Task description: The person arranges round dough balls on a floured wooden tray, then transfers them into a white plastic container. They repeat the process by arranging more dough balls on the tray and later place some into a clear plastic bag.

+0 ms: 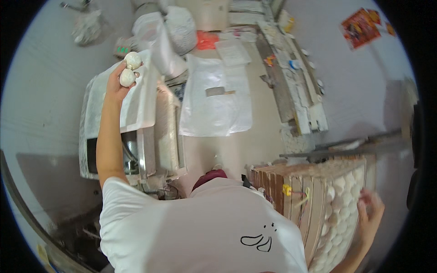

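Two round whitish balls, which look like dough, are held in my left hand (pixel 117 80); one ball (pixel 133 60) sits above the other (pixel 127 77). That hand is over a white plastic tray (pixel 140 114) lying on a white appliance at the left. At the lower right, my right hand (pixel 370 206) is beside the top of a stack of wooden trays (pixel 315 201). Rows of similar round whitish balls (pixel 341 208) fill the top tray. The fingers of my right hand are bent and blurred, and no ball shows between them.
A plastic sheet (pixel 218 116) lies on the floor ahead, bearing a flat grey piece (pixel 215 91). Big white bags (pixel 181 30) and a clear plastic box (pixel 233 53) stand beyond. On the right are a long dusty ledge (pixel 300 85) and a dark bar (pixel 341 150) near the tray stack.
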{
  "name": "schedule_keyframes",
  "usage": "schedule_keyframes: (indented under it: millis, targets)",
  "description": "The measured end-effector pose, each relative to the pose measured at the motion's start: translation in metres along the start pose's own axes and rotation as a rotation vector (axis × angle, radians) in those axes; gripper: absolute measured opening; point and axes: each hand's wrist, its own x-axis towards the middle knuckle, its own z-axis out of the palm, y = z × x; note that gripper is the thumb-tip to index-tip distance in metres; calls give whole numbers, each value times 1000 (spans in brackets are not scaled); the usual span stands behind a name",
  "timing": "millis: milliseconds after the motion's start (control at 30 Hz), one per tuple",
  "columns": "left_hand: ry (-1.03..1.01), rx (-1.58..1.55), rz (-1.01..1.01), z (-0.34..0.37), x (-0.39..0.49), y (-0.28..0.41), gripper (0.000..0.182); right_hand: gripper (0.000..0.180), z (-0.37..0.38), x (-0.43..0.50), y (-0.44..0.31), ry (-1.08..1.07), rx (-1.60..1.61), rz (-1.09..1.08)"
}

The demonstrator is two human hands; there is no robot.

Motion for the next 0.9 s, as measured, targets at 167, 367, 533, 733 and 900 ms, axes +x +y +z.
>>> schedule_keyframes:
  millis: [167,367,533,733,900]
  targets:
    - [-719,-152,-88,230,-61,-36,66,44,17,-10,-11,156,233,-349]
    - [-1391,-76,-448,440,-222,-117,90,69,54,-67,-16,239,490,-367]
    - [-1505,-52,-774,517,-334,-150,70,62,47,-183,49,288,688,-53]
    - [-1428,-207,-979,557,-415,-184,52,48,42,-357,143,946,907,580]
    - [-1545,-85,-899,581,-472,-203,46,51,27,-494,243,905,-2,1076]
